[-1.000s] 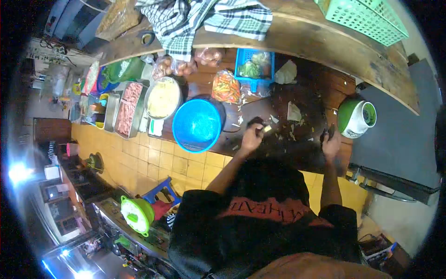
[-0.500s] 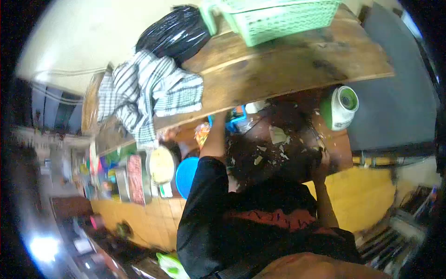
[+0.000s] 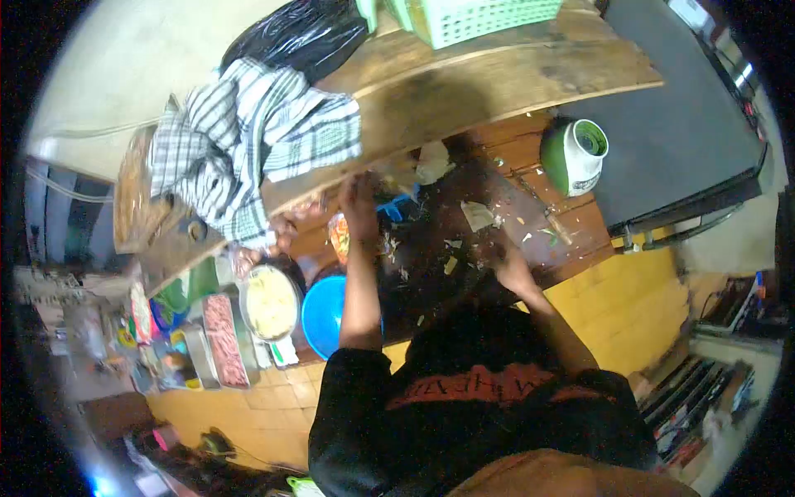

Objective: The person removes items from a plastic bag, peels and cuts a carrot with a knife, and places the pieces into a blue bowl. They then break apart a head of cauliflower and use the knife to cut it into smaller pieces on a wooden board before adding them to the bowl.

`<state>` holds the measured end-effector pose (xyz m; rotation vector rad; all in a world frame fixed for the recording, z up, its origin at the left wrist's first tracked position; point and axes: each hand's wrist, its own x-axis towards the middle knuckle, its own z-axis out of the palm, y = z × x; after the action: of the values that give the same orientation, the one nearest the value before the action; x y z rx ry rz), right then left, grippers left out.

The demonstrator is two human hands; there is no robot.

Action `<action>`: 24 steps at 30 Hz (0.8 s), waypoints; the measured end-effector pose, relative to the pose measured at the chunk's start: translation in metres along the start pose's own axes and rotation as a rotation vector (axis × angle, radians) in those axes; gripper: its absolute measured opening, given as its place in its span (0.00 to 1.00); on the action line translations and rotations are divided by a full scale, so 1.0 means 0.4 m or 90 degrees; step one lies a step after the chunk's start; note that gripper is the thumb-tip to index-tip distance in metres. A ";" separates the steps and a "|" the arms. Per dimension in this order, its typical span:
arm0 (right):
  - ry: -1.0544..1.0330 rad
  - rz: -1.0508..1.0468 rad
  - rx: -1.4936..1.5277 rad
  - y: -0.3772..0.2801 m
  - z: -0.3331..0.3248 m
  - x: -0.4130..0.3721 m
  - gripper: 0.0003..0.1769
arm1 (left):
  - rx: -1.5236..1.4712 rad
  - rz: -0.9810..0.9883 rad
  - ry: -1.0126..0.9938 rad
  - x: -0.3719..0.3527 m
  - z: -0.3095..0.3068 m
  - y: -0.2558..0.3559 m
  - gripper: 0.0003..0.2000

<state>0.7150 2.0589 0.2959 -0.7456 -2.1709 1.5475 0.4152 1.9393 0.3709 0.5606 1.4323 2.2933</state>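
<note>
My left hand [image 3: 356, 199] is under the edge of the wooden shelf, just left of a small blue plastic piece [image 3: 396, 207]. Its fingers are smeared and partly in shadow. Below it, beside my forearm, is an orange-and-red packet [image 3: 339, 238]. My right hand [image 3: 512, 269] reaches low over the dark work surface [image 3: 431, 273], which is strewn with pale scraps; its fingertips blend into the dark. To its right lies a thin, knife-like tool with a brown end [image 3: 560, 228]. A blue bowl [image 3: 323, 319] stands left of my left forearm.
A tub of pale yellow food [image 3: 272, 302] and a metal tray of pink minced meat [image 3: 222, 335] stand left. A green-and-white container [image 3: 575, 157] is at the right. The shelf [image 3: 497, 79] above holds a checked cloth [image 3: 240, 141], black bag [image 3: 298, 37] and green basket [image 3: 497, 21].
My left hand has drawn away from the blue piece towards the left. My right hand has moved left, away from the knife-like tool. The view has shifted.
</note>
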 end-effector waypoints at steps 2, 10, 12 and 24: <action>0.019 -0.064 0.028 -0.111 0.068 0.036 0.22 | 0.127 -0.012 0.013 -0.122 0.021 0.028 0.10; -0.208 -0.205 0.200 -0.111 0.168 -0.090 0.20 | 0.212 -0.104 0.038 -0.469 0.024 0.092 0.07; -0.229 0.291 0.394 -0.053 0.171 -0.107 0.20 | 0.205 -0.105 0.055 -0.509 0.015 0.113 0.07; -0.408 0.181 0.663 -0.248 0.165 -0.105 0.16 | 0.038 -0.255 -0.275 -0.522 -0.066 0.135 0.29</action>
<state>0.6899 1.9585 0.3683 -0.1970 -1.2030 2.9487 0.5731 1.7904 0.3815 0.6671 1.2659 1.6988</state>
